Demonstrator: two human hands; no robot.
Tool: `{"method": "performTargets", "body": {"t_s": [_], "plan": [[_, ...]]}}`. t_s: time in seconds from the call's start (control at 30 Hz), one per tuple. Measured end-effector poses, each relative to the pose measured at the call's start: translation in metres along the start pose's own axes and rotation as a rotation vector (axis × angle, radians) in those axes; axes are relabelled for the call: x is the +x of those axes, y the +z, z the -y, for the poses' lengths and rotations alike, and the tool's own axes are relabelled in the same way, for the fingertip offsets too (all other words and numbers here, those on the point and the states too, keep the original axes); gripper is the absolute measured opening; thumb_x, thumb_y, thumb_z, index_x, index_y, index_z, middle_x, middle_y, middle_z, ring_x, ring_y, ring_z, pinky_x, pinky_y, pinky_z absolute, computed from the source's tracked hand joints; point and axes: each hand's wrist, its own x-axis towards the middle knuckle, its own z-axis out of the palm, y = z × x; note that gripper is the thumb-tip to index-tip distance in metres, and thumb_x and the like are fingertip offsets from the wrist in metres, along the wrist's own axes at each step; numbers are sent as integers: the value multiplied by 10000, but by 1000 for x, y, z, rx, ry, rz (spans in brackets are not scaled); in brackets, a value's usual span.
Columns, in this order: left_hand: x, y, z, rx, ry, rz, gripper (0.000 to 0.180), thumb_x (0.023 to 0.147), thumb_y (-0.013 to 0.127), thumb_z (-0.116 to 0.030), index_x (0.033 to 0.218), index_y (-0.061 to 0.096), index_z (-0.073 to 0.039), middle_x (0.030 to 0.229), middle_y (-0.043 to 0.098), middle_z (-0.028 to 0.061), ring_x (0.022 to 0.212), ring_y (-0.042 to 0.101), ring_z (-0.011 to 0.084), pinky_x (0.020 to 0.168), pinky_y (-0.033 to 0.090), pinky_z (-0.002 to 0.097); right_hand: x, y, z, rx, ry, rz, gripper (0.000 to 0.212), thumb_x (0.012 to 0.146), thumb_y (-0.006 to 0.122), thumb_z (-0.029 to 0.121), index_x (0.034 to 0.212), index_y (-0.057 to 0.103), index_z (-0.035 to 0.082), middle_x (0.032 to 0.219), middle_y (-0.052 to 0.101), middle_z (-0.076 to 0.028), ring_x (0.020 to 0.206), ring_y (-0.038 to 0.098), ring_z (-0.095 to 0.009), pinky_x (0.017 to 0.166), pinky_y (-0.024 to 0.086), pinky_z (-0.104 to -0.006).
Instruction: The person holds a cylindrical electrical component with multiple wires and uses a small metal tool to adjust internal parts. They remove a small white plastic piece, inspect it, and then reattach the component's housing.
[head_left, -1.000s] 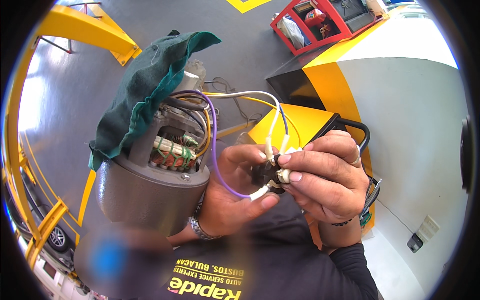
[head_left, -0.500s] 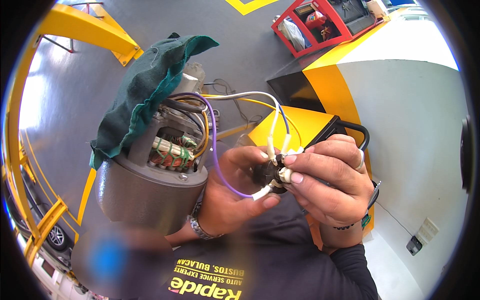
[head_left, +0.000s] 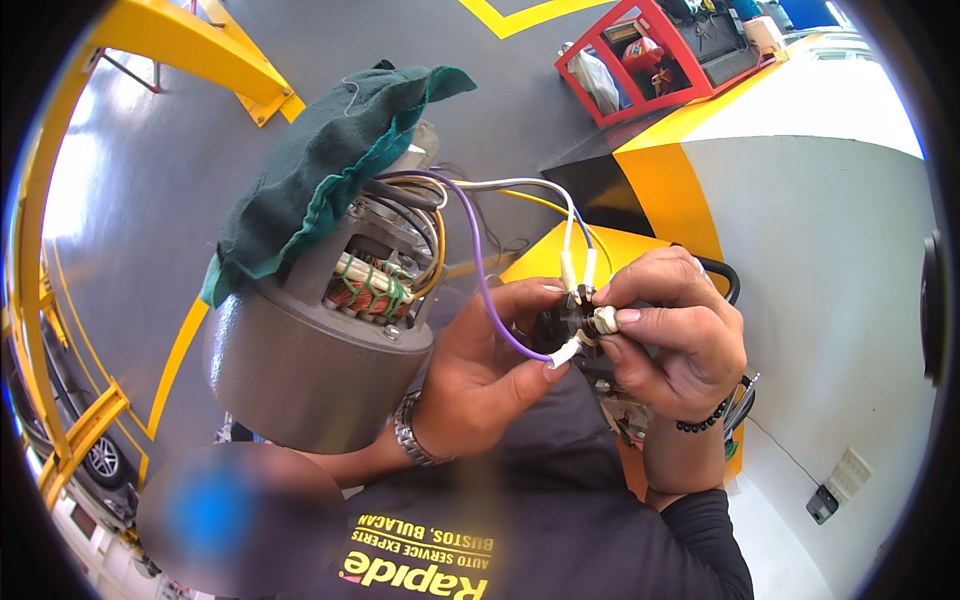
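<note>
My left hand [head_left: 490, 360], with a metal watch on its wrist, is closed around a small black switch-like part [head_left: 568, 318] with wire terminals. My right hand [head_left: 685, 330] pinches a white knob-like piece [head_left: 605, 320] on the side of that part. White-sleeved wire ends plug into it: a purple wire [head_left: 480, 262] loops to its near side, while a white wire [head_left: 535, 182] and a blue one reach its far side. These wires run from a grey electric motor [head_left: 310, 370] left of my hands. Copper windings [head_left: 365, 295] show through its opening.
A dark green cloth [head_left: 320, 180] drapes over the motor. Beyond my hands stands a yellow machine [head_left: 540, 250] with a black handle, beside a pale wall [head_left: 810, 270]. A red cabinet [head_left: 690, 90] is at the far right. Yellow lift frames [head_left: 190, 55] stand left.
Both hands and the black part have shifted slightly right in the picture, as has the motor. My right fingers have changed their grip, and the white piece shows more plainly between them.
</note>
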Motion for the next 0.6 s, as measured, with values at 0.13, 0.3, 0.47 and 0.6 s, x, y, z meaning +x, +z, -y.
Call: {"method": "performTargets", "body": {"t_s": [0.13,0.3,0.47,0.6], "plan": [[-2,1,-2,-5,1,-18,521,917,601,71,1405,441,-16,1341,545,138,1279,531,227,1075,441,397,1,1,-2,58,-5,-57,324,709,775,-86,964,621,43,907,696,-155,786,696,-254,715,531,-347],[-5,5,-5,28,-22,-72,518,915,589,77,1402,439,-16,1370,514,139,1286,530,230,1058,469,399,-15,14,-9,372,14,-233,289,818,673,-127,1049,571,12,1060,624,-202,935,704,-280,847,585,-383],[2,12,-5,150,11,-67,560,914,699,-55,1411,440,-58,1325,579,148,1189,611,295,971,522,423,-22,27,-9,553,82,-395,205,892,589,-145,1055,538,-30,1124,579,-207,998,694,-258,865,599,-370],[7,15,-6,196,59,-29,512,918,704,-67,1369,462,-53,1318,581,147,1161,628,286,972,525,409,-16,24,-8,548,72,-438,192,889,613,-129,1042,547,-33,1109,595,-185,950,682,-193,847,581,-311]]}}
